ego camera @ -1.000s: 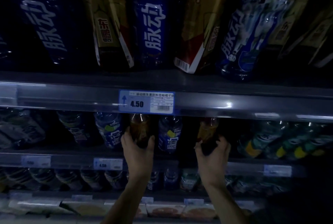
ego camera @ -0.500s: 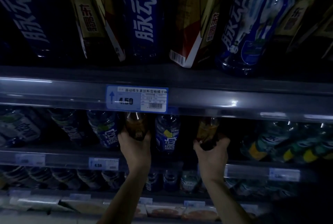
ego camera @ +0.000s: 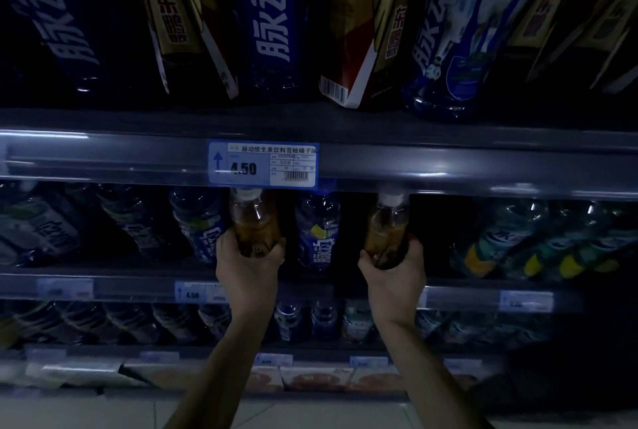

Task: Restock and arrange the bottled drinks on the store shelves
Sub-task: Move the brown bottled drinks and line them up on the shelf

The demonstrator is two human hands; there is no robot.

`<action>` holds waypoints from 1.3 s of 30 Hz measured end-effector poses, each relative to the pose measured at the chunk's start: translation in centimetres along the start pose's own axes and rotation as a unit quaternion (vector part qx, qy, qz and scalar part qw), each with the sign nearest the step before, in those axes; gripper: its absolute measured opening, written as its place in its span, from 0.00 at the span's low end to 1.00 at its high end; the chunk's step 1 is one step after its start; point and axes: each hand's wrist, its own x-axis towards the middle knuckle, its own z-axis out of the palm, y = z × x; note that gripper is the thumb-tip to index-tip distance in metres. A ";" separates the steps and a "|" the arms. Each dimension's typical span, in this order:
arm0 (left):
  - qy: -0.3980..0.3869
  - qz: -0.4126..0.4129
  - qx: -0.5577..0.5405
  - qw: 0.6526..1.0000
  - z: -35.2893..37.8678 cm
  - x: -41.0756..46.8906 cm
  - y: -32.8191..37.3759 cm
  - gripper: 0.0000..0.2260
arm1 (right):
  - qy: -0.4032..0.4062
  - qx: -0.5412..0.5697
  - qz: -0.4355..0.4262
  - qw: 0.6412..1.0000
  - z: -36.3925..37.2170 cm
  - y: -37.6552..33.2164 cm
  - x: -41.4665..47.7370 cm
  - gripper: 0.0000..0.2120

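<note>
Top-shelf bottles (ego camera: 266, 14) cut off above by frame edge. Left amber bottle (ego camera: 253, 221) and right amber bottle (ego camera: 388, 225): bases hidden in palms, caps partly behind shelf rail (ego camera: 448, 166). Lower-shelf price tags (ego camera: 524, 301) too blurred to read. Far right lost in darkness.

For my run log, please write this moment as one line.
left hand: grips amber bottle | right hand: grips second amber bottle | place: second shelf, beside blue bottle

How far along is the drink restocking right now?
Mostly stocked: the top shelf and lower rows look full. In hand: the left hand and right hand each grip an amber bottle at the middle shelf. Left: seating both.
</note>
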 end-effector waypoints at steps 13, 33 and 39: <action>-0.075 0.069 0.019 0.995 -4.7 -5.1 2.4 0.28 | -0.018 0.008 -0.011 1.000 -2.9 -4.9 -6.0 0.32; -0.232 0.197 -0.042 0.952 -5.2 -11.3 20.1 0.27 | 0.111 0.013 -0.066 0.992 -13.9 -19.7 -5.5 0.29; -0.232 0.218 -0.042 0.947 -1.8 -12.2 26.5 0.23 | 0.155 -0.017 -0.094 0.983 -18.7 -22.2 -1.4 0.28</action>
